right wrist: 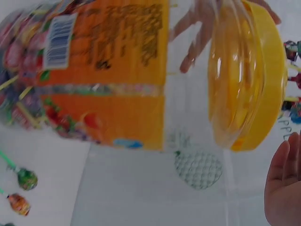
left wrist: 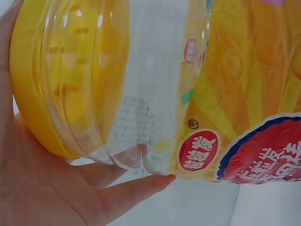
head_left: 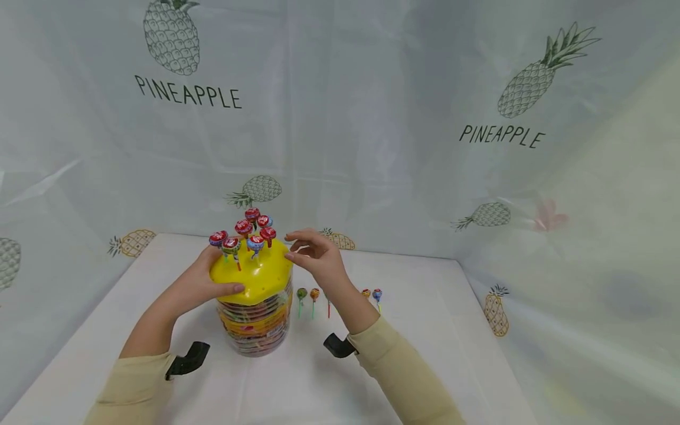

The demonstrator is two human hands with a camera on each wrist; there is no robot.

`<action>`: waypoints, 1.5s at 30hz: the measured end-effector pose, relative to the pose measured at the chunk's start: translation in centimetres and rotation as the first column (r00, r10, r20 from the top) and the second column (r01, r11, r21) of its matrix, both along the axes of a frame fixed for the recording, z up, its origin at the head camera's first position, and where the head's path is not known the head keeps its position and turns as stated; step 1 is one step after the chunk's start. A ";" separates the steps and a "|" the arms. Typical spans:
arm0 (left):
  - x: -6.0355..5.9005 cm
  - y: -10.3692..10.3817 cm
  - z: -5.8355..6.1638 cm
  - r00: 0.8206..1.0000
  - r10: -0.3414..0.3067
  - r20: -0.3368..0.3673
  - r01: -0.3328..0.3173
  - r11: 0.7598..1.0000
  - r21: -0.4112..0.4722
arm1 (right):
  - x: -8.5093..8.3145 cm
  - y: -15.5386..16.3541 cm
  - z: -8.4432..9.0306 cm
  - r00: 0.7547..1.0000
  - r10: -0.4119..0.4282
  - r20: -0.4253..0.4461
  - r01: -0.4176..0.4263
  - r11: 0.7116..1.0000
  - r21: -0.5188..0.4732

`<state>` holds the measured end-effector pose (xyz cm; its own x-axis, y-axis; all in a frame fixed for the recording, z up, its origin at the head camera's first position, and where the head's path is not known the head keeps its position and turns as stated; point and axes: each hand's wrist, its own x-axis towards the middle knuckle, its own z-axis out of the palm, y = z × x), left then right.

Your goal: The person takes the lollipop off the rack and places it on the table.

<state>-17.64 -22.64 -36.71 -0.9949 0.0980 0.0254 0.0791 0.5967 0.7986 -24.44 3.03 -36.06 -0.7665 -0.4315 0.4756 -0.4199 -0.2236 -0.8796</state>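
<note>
A clear plastic candy jar [head_left: 255, 330] with a yellow lid [head_left: 260, 283] stands upright on the table. Several wrapped lollipops [head_left: 244, 228] stick up from the lid's top. My left hand [head_left: 196, 282] grips the jar at the lid, its thumb along the lid's front edge. In the left wrist view, fingers of that hand [left wrist: 51, 188] reach along the clear neck below the lid. To the right of the lid is my right hand [head_left: 323, 260], fingers loosely bent and holding nothing. A gap separates that hand [right wrist: 284, 188] from the lid in the right wrist view.
Loose lollipops [head_left: 315, 293] lie on the white table [head_left: 425, 330] right of the jar, some partly hidden by my right forearm. Many more fill the jar's lower part [right wrist: 23, 70]. A pineapple-print sheet [head_left: 350, 118] hangs behind the table.
</note>
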 end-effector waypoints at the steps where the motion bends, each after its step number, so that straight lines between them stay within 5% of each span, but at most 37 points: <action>1: 0.1 0.0 0.0 1.000 0.003 -0.001 -0.003 1.000 0.005 | 0.1 -0.4 0.2 1.000 0.005 -0.005 -0.005 1.000 -0.003; 10: 0.8 0.2 -0.2 0.997 0.060 -0.044 -0.058 0.998 0.035 | 0.4 -3.0 1.2 0.998 -0.012 -0.059 0.009 0.999 -0.039; 21: 1.5 0.8 -0.5 0.982 0.157 -0.107 -0.153 0.987 0.040 | 0.0 -5.0 2.0 1.000 0.008 0.020 -0.007 0.997 -0.071; 45: 2.1 1.3 -0.5 0.972 0.218 -0.086 -0.214 0.975 0.055 | -0.3 -5.6 2.6 0.999 -0.026 -0.033 0.020 0.986 -0.165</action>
<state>-15.50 -21.38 -37.24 -0.9857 -0.1218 0.1161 0.0260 0.5714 0.8202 -24.75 -2.54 -33.43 -0.7570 -0.3275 0.5653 -0.4563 -0.3543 -0.8163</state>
